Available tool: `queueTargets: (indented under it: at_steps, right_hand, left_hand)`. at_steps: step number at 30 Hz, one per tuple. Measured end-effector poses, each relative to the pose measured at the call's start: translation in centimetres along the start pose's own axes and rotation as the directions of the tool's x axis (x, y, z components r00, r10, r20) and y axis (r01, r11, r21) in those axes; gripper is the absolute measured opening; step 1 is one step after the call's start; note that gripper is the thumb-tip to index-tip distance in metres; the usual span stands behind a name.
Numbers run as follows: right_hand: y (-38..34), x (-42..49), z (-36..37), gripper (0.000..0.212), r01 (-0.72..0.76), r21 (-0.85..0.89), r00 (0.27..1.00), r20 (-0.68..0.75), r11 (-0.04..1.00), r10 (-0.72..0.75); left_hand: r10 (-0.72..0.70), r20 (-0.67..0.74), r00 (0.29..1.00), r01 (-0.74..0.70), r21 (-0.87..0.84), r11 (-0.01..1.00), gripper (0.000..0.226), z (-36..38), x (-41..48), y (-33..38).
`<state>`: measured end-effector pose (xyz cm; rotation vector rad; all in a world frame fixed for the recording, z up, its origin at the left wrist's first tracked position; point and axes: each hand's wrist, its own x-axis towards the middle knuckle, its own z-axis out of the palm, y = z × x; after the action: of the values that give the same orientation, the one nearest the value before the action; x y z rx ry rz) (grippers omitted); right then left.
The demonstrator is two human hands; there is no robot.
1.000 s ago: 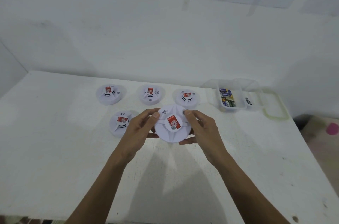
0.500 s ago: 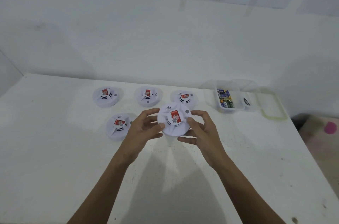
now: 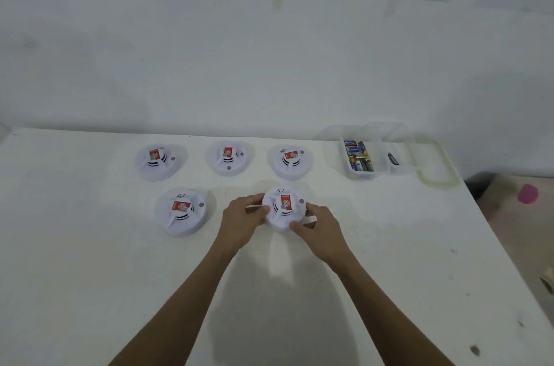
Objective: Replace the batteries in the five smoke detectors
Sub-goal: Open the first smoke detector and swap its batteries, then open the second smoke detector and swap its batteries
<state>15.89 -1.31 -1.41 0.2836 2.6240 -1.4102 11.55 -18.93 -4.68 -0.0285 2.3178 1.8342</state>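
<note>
Head view showed the left hand point(image 3: 242, 223) and right hand point(image 3: 322, 235), fingers curled round one smoke detector point(image 3: 284, 211) by its rim, at the middle of the counter point(image 3: 90, 260). Far right, a clear tub point(image 3: 362, 175) held loose batteries point(image 3: 358, 157); the adjoining tub point(image 3: 405, 156) held a single dark battery point(image 3: 392, 159).

White tabletop point(image 3: 90, 290) lay open in front; round white plastic smoke detectors point(image 3: 229, 157) and clear plastic battery tub point(image 3: 363, 175) blocked the back

Two slender forearms, bare along their whole visible length, end in the bare left hand point(image 3: 243, 223) and right hand point(image 3: 323, 235).
</note>
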Motion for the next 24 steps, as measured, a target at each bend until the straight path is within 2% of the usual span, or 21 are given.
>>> queueTargets:
  at_steps: [2,7,19,24]
  right_hand:
    - [0.8,0.2,0.3,0.022,0.003,-0.022,1.000,-0.005,1.000,-0.003]
    - [2.2,0.6,1.2,0.012,-0.002,-0.053,0.999,-0.037,0.999,0.000]
    - [2.6,0.5,2.0,0.008,-0.021,-0.069,0.998,-0.058,0.997,0.017]
    - [1.1,0.0,1.6,0.039,-0.070,-0.087,0.988,-0.146,0.994,0.057]
  left_hand:
    - [0.011,0.004,1.000,-0.012,0.097,0.995,0.031,0.2,0.2,-0.6]
    - [-0.046,0.019,0.999,0.044,0.091,0.995,0.030,0.3,0.2,-1.0]
    - [-0.027,-0.092,0.995,0.049,0.249,0.967,0.032,0.9,0.1,-1.2]
    - [-0.026,-0.054,0.998,0.038,0.222,0.974,0.038,-0.6,-1.0,-0.9]
